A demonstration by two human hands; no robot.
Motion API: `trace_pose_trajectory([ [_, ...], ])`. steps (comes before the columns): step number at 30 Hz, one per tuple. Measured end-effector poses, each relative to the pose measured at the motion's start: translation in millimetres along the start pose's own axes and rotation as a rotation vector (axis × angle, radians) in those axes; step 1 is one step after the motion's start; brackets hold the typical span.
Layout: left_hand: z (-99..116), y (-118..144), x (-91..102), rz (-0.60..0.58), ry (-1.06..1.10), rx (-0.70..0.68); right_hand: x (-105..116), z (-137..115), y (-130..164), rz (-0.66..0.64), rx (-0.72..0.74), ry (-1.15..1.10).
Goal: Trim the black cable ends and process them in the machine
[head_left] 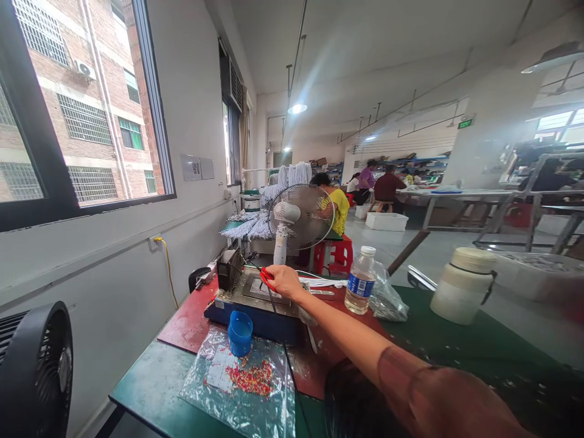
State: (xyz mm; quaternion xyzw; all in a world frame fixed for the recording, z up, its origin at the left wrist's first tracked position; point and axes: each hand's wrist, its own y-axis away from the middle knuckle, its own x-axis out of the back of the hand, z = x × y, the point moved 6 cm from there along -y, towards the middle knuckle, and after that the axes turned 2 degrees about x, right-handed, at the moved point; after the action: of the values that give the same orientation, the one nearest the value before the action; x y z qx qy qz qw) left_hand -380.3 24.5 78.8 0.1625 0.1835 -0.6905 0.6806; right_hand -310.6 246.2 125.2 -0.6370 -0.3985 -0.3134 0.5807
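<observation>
Right hand [283,281] was stretched forward over the machine [255,304] at the far end of the bench [150,389], fingers pinched closed on a small red piece [266,275]. The red piece sat at the fingertips, just above the machine's metal plate [260,289]. A thin black wire [272,301] ran from under the hand back toward the person; whether it was in the pinch too could not be told. Left hand not in view.

Handling, judged: red piece looked tiny and light, probably plastic, easy to drop or lose, so a fingertip pinch suited it. Wire looked thin and limp, would flop and snag; best held close to its end.

Containers: blue cup [239,332] stood against the machine's front edge, on the edge of a clear bag [237,380]; its contents could not be seen. The bag lay flat on the bench with a scatter of small red bits [252,377] on it. A water bottle [360,281], roughly a third full, stood right of the hand, touching a crumpled clear bag [387,299]. White jar [462,285] with cream lid stood well apart to the right, contents hidden.

Also: white fan [301,219] behind the machine, black fan [36,365] at the near left, other people seated far back.
</observation>
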Motion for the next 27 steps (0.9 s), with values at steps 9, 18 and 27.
trace_pose_trajectory([
  [9, -10, -5, -6.4, 0.092, 0.003, -0.014, -2, 1, -1, 0.015, 0.009, 0.001],
  [18, -8, -3, 7.7, 0.105, 0.066, 0.08, -1, 1, -1, 0.008, 0.009, -0.027],
  [27, -6, -5, 8.3, 0.158, 0.092, 0.188, 13, -5, 5, 0.023, -0.015, -0.153],
])
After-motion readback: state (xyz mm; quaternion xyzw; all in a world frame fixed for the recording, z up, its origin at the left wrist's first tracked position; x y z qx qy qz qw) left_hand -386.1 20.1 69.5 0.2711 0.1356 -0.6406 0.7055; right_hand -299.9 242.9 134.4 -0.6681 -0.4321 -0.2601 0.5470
